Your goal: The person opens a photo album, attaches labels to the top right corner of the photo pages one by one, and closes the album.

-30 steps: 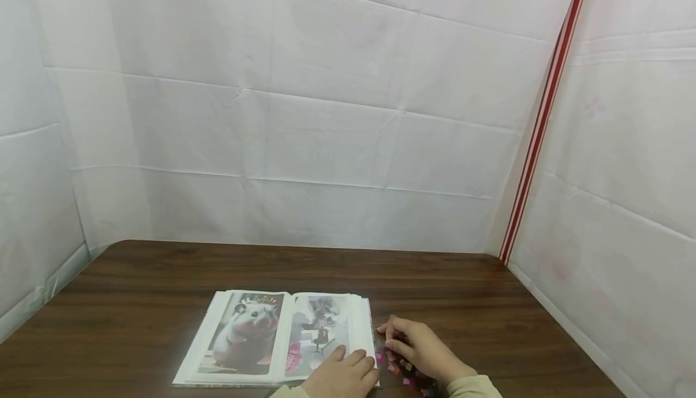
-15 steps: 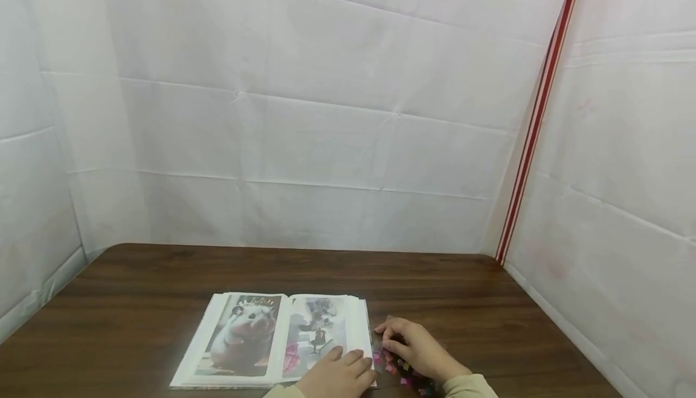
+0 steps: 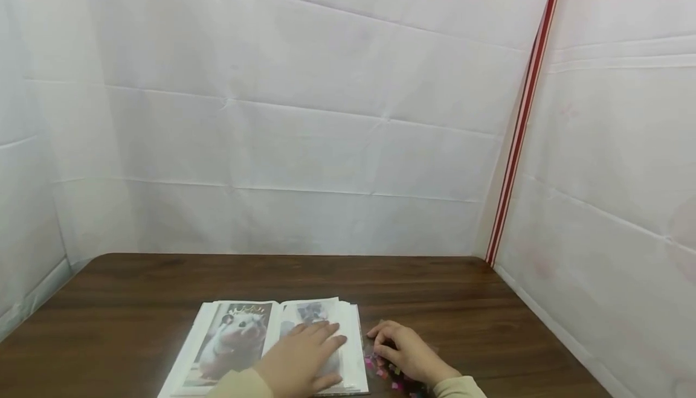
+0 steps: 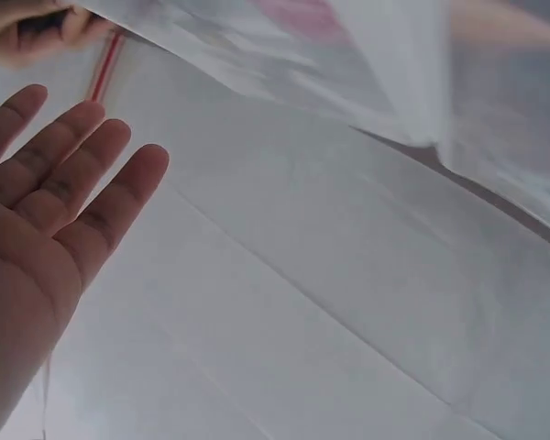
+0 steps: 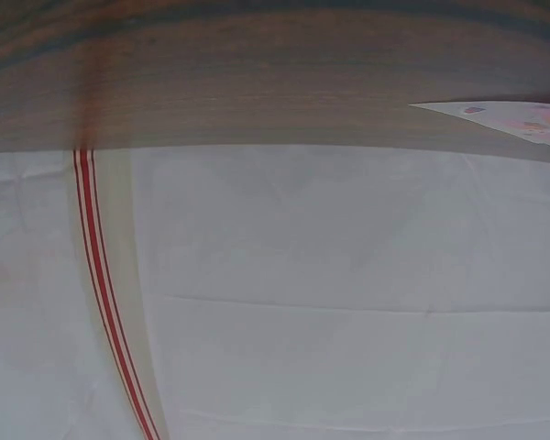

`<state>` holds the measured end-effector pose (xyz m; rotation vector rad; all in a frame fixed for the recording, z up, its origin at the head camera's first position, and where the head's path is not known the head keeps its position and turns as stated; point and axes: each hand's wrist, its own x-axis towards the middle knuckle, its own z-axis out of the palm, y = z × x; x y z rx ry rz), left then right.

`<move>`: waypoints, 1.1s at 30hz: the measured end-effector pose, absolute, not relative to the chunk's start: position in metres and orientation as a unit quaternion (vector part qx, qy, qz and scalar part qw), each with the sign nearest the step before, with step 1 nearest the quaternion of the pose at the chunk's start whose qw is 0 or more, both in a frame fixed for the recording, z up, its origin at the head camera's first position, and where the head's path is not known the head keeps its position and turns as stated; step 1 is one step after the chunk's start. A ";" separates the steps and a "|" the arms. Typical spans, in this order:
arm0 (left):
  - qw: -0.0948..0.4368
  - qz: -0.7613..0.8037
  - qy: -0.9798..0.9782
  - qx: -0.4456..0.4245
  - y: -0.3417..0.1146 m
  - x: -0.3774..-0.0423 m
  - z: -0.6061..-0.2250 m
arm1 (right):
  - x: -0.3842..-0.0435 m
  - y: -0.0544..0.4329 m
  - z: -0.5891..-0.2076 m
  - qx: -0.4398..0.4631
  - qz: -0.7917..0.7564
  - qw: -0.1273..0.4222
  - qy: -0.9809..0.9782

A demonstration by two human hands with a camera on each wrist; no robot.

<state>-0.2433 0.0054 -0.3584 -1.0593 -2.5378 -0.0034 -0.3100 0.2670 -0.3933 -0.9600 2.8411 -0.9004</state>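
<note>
An open photo album lies on the table, a white mouse-like animal wearing a crown on its left page. Spread over the right page is my left hand, its fingers straight and partly covering the picture. The left wrist view shows this hand flat beside the page edge. Just right of the album my right hand rests with loosely bent fingers, over small colourful pieces that seem to lie in clear plastic. Its palm side is hidden.
The dark wood table runs back to a white cloth wall. A red striped band hangs at the right corner. In the right wrist view a patterned album corner juts in from the right.
My left hand has moved left and up from the album's lower right corner onto the right page, whose upper corner now stands slightly raised. My right hand stays beside the album. The head view has shifted slightly.
</note>
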 end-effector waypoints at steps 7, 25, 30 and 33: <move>0.224 -0.040 -0.912 -0.342 -0.039 -0.248 -0.363 | -0.311 0.265 -0.393 -0.306 -0.276 0.002 0.911; 0.179 -0.059 -0.948 -0.255 -0.081 -0.253 -0.369 | -0.312 0.271 -0.391 -0.307 -0.292 0.010 0.906; 0.117 -0.072 -0.966 -0.221 -0.083 -0.256 -0.386 | -0.315 0.271 -0.394 -0.312 -0.291 0.009 0.904; 0.095 -0.061 -0.970 -0.216 -0.080 -0.256 -0.395 | -0.315 0.273 -0.396 -0.315 -0.286 0.008 0.905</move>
